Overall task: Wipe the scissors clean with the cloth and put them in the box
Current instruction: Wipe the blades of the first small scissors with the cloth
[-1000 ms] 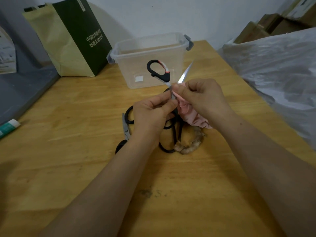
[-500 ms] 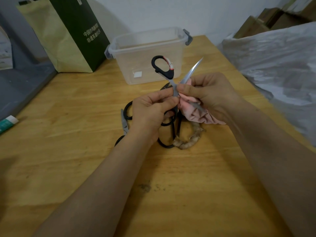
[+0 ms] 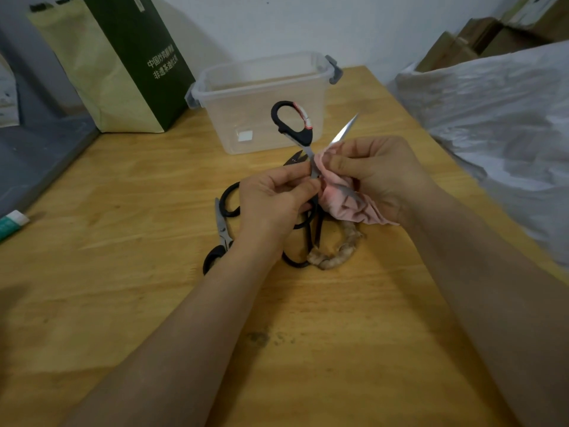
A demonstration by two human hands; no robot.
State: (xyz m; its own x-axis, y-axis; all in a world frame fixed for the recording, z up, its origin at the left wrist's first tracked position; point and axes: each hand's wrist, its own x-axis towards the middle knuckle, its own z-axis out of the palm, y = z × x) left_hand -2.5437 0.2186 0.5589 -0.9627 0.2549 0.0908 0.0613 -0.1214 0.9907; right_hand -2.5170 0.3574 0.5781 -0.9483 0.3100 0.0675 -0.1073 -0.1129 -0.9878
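My left hand (image 3: 271,204) pinches a pair of open black-handled scissors (image 3: 294,124) near the pivot, holding them above the table with one handle loop pointing up. My right hand (image 3: 378,177) grips a pink cloth (image 3: 348,204) wrapped round one blade, whose shiny tip sticks out above my fingers. A clear plastic box (image 3: 261,103) with grey latches stands open just behind the hands. Other black-handled scissors (image 3: 223,229) lie on the wooden table (image 3: 123,241) under my hands, partly hidden.
A green and beige paper bag (image 3: 123,63) stands at the back left. Crinkled white plastic sheeting (image 3: 498,124) covers things on the right, with cardboard boxes behind. A small tube (image 3: 12,221) lies at the left edge. A twisted brownish rag (image 3: 338,251) lies by the scissors pile.
The cloth in my right hand has slid along the blade, and more of the blade tip shows above my fingers. The left hand keeps its pinch on the scissors.
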